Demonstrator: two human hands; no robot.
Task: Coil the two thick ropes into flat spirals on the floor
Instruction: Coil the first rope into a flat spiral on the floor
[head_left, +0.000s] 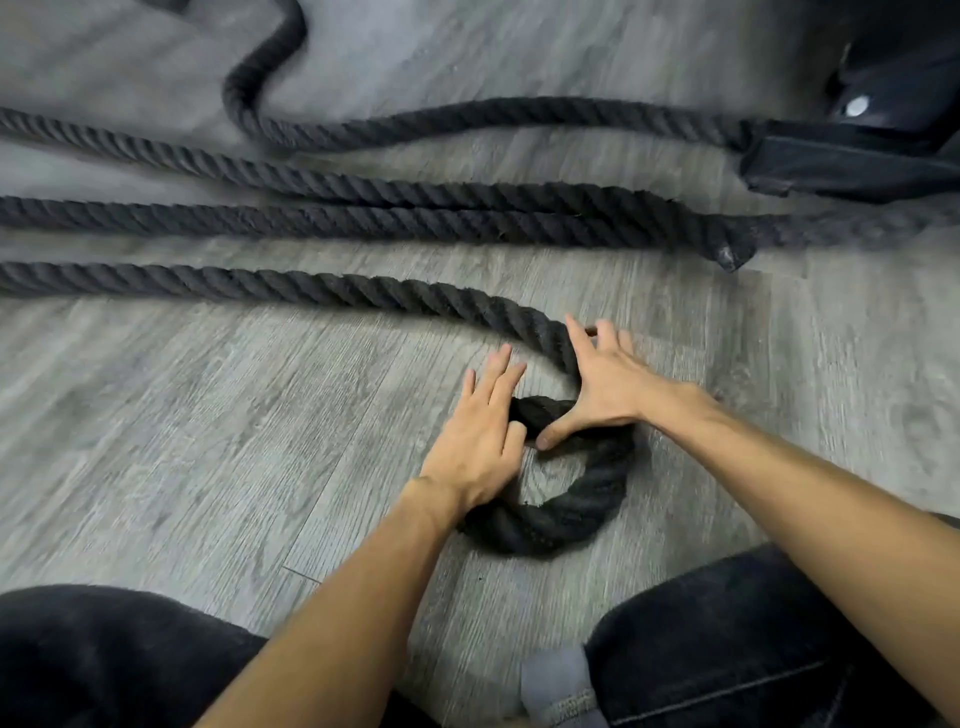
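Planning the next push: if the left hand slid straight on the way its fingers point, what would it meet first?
Probably the incoming run of the rope curving into the first loop. The left hand points up and slightly right over bare floor, and that strand crosses just beyond its fingertips.

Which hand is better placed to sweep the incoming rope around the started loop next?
Probably the right hand: it already lies on the incoming rope where it curves into the small loop. The left hand rests flat on the loop's inner end, suited to pinning the centre.
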